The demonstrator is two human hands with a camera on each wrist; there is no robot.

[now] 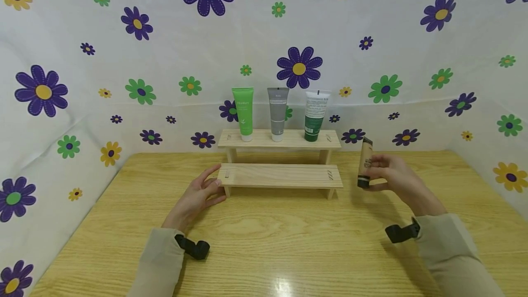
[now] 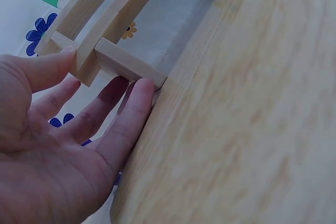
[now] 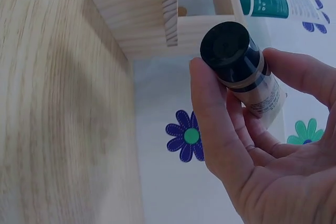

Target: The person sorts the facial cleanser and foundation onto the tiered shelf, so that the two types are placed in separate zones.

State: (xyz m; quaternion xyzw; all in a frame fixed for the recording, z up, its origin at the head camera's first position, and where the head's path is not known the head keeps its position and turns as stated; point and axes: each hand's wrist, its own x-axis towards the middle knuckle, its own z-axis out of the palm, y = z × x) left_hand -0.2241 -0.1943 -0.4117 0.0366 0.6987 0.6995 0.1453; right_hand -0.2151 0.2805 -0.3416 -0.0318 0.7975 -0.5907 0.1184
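Note:
A two-step wooden display stand stands on the table. My left hand holds the left end of its lower step, thumb at the board's edge and fingertips against the side leg. To the right of the stand, my right hand pinches a beige squeeze tube between thumb and fingers, raised off the table. Its black cap points down. On the upper step stand a green tube, a grey tube and a white-and-green tube, all caps down.
The wood-grain table reaches back to a white cloth backdrop printed with flowers, which also covers both sides. Each wrist wears a black camera, one on the left and one on the right.

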